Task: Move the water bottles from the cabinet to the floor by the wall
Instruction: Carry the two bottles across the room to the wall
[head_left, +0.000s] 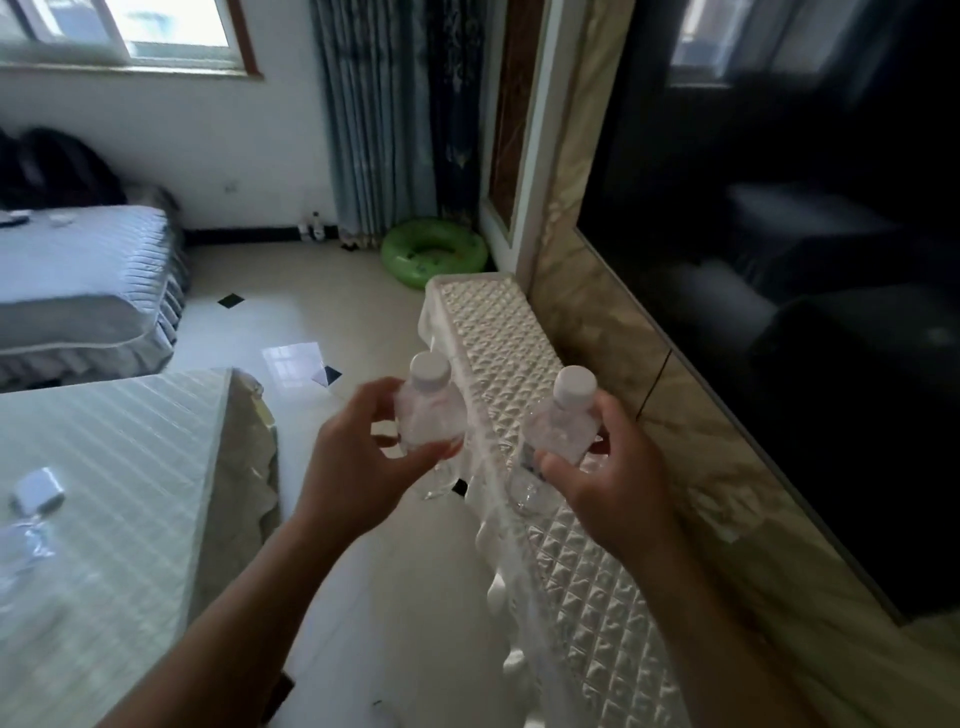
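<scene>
My left hand (358, 467) grips a clear water bottle (430, 410) with a white cap, held upright over the floor just left of the cabinet's edge. My right hand (613, 478) grips a second clear water bottle (563, 421) with a white cap, held upright above the white cabinet (498, 332) with its quilted diamond-pattern top. The cabinet runs along the right wall. Two small bottles (310, 228) stand on the floor by the far wall, beside the curtain.
A large dark TV screen (779, 260) hangs on the right wall above the cabinet. A bed (114, 509) lies at the left, a second bed (78, 275) behind it. A green inflatable ring (434, 254) lies on the tiled floor (311, 312) near the curtain (384, 119).
</scene>
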